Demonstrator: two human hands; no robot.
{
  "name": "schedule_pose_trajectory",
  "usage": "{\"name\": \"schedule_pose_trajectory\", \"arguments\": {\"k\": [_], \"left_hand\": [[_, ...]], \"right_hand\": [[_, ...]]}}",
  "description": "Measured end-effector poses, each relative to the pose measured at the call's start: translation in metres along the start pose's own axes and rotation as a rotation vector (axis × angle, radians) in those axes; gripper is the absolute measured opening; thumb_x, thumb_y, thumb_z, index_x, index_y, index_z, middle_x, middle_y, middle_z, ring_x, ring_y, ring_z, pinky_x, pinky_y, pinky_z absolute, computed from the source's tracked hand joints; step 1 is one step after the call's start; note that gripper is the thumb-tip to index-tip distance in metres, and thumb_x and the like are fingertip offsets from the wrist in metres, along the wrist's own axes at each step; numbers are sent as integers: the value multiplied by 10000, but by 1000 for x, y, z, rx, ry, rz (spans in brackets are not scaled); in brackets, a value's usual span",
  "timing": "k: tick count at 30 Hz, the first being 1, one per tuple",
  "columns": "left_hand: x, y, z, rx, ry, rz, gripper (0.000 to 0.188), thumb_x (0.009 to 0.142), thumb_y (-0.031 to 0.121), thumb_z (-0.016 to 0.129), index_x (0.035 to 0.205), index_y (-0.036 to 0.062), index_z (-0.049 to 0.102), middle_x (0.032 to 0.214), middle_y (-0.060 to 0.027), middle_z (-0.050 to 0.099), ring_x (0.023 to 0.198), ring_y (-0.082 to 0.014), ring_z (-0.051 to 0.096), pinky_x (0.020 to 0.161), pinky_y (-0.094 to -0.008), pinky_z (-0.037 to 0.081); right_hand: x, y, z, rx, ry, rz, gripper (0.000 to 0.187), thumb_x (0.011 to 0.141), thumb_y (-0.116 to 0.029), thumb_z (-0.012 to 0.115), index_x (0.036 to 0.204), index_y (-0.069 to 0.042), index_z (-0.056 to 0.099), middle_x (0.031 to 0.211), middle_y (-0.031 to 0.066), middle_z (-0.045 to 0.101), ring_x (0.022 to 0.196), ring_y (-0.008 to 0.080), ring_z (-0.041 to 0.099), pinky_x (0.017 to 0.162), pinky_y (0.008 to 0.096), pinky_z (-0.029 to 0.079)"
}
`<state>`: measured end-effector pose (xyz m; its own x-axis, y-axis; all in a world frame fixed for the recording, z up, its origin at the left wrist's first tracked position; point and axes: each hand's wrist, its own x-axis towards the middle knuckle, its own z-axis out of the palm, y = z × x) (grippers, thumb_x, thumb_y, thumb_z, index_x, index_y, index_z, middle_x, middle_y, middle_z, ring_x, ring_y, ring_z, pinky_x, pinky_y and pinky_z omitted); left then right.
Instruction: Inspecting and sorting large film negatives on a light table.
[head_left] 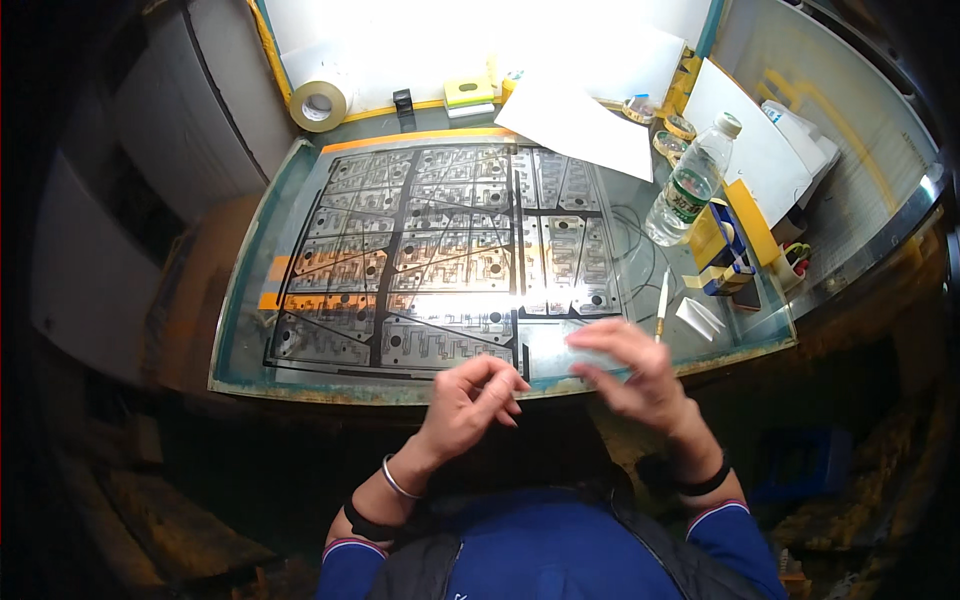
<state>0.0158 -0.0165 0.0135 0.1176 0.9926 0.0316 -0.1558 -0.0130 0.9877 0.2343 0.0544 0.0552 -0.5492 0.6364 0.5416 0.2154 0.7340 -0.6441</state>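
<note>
A clear film sheet [447, 262] printed with dark, circuit-like line patterns lies flat on the glass tabletop [700, 335]. At the table's front edge, near the film's lower right corner, my left hand [466, 408] has its fingers curled in against the thumb. Whether anything is pinched there is hidden. My right hand [638, 378] hovers to the right of it, over the front edge, thumb and fingers apart with nothing visible between them. Beyond the right hand, a slim white pen-like tool [663, 303] and a folded white paper [699, 319] rest on the glass.
A plastic bottle [690, 185] stands at the right, beside a blue tape dispenser [727, 262]. Small tape rolls [670, 145] and a white paper sheet [580, 125] lie farther back. A large tape roll [319, 106] and a yellow-green block [468, 93] sit along the back.
</note>
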Motion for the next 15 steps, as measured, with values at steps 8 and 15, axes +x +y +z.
{"name": "schedule_pose_trajectory", "arguments": {"k": [8, 15], "left_hand": [[-9, -1, 6, -45, -77, -66, 207, 948, 139, 524, 972, -42, 621, 833, -58, 649, 650, -82, 603, 559, -211, 525], [-12, -4, 3, -91, -112, -119, 252, 953, 145, 512, 1064, -57, 614, 901, -88, 659, 661, -99, 615, 559, -220, 527]], "right_hand": [[-10, -1, 42, 289, -50, 34, 172, 738, 36, 716, 898, -17, 682, 835, 104, 654, 733, 203, 650, 625, 276, 520], [-13, 4, 45, 319, -90, 63, 163, 736, 101, 673, 869, 8, 681, 816, 119, 649, 720, 192, 663, 631, 274, 548]]}}
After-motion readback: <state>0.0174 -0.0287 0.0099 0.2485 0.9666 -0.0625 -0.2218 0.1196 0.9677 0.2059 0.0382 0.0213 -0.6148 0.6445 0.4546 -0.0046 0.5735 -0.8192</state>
